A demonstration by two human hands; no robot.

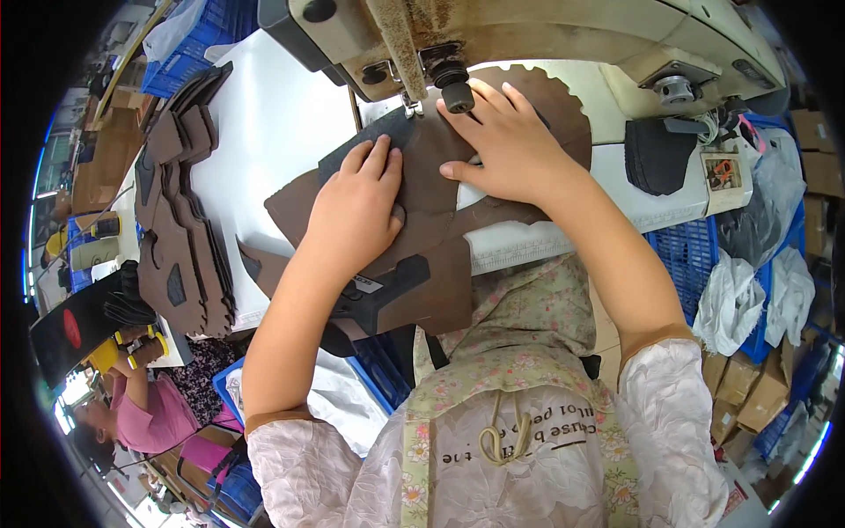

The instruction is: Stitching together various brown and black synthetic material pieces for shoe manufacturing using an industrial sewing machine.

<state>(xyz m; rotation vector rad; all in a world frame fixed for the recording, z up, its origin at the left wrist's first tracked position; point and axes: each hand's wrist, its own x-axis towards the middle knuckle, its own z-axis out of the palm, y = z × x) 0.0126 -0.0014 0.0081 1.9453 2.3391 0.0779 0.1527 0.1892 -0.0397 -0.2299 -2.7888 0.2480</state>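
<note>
A brown sheet-like cut piece (426, 198) with a scalloped far edge lies under a sewing machine (563, 35). A dark grey patch (352, 151) lies against it, close to the presser foot (412, 107). My left hand (354, 211) rests on the brown piece with its fingers lying flat, left of the foot. My right hand (506, 145) lies with spread fingers on its right part, thumb pointing left, fingertips beside the machine's dark knob (456, 95). More brown material with a black inset (392, 286) hangs over the table's near edge.
Stacked brown cut pieces (180, 233) lie on the left of the white table (273, 114). Dark pieces (658, 157) sit at right, above a blue crate (688, 255) and plastic bags (731, 299). A person in a pink top (154, 414) works at lower left.
</note>
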